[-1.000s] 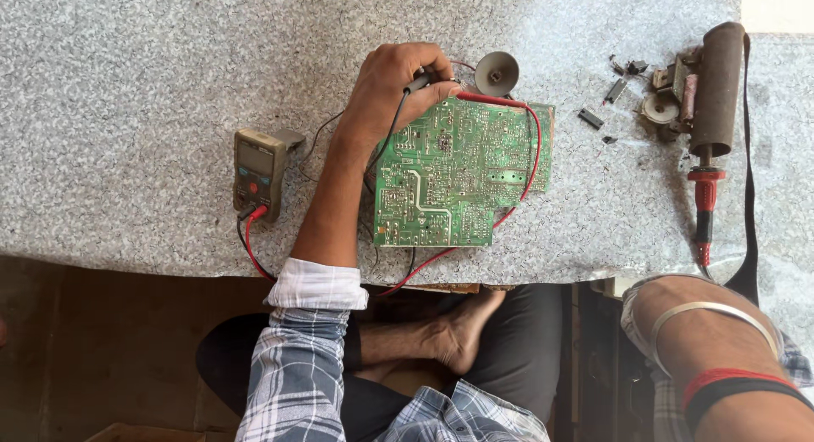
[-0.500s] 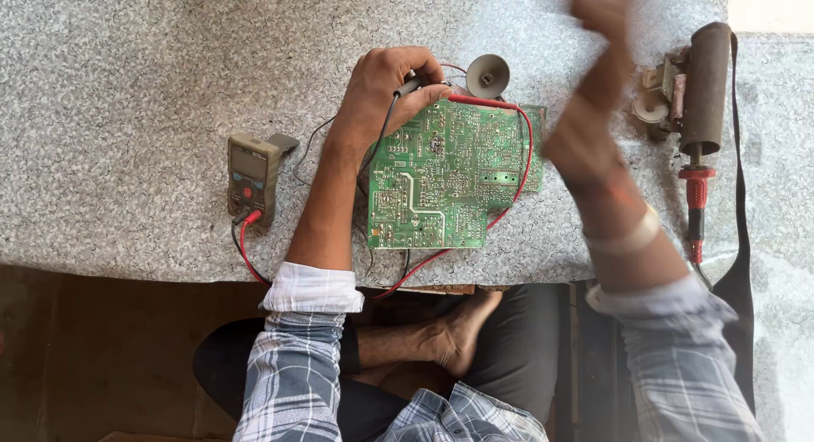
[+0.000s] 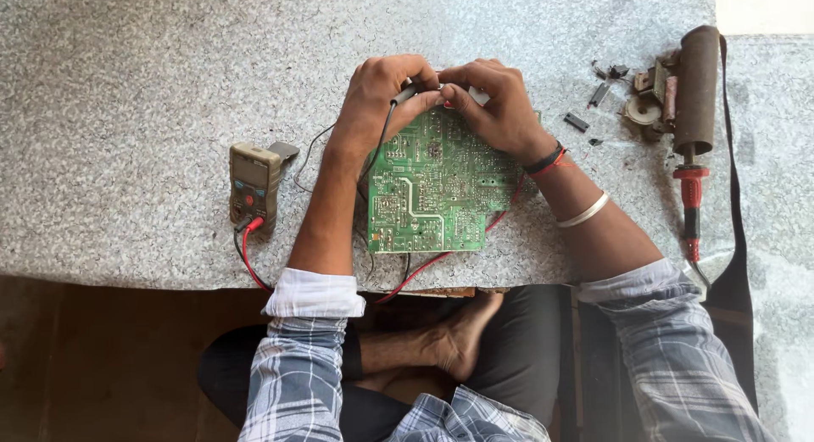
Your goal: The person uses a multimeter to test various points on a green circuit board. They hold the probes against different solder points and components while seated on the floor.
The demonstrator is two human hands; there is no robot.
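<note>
Since half a second ago, right hand [image 3: 496, 103] has dropped from mid-air to the far edge of the green circuit board [image 3: 441, 183], meeting left hand [image 3: 381, 99]. Left fingers clamp a black probe [image 3: 405, 93]; right fingers pinch something small there. Left of the board lies a multimeter [image 3: 253, 183] on the table [image 3: 127, 86].
</note>
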